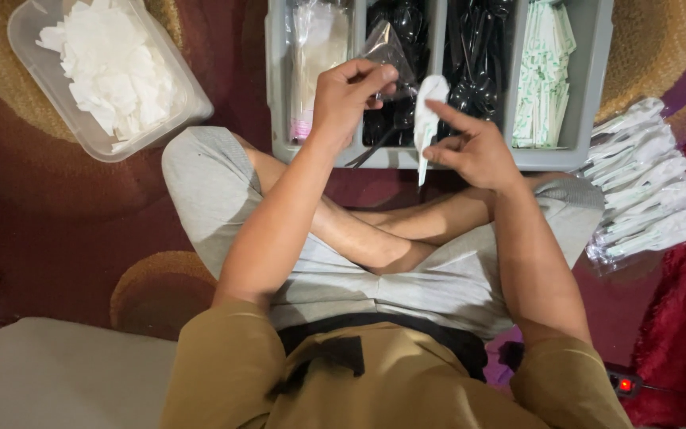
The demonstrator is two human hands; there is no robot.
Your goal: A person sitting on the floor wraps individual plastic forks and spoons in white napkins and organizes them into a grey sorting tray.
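My left hand (348, 94) pinches a small clear plastic sleeve (387, 49) between thumb and fingers, above the grey compartmented plastic tray (589, 79) at twelve o'clock from my crossed legs. My right hand (474, 151), just at three o'clock of the left, has its fingers clamped on a folded white paper napkin (429, 107) wrapped around a white utensil handle.

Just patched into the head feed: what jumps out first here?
Two bare hands meet mid-frame over a grey divided tray: the left hand pinches a clear plastic sleeve, the right hand holds a folded white napkin. A clear tub of white napkins sits upper left; wrapped cutlery packs lie at right.
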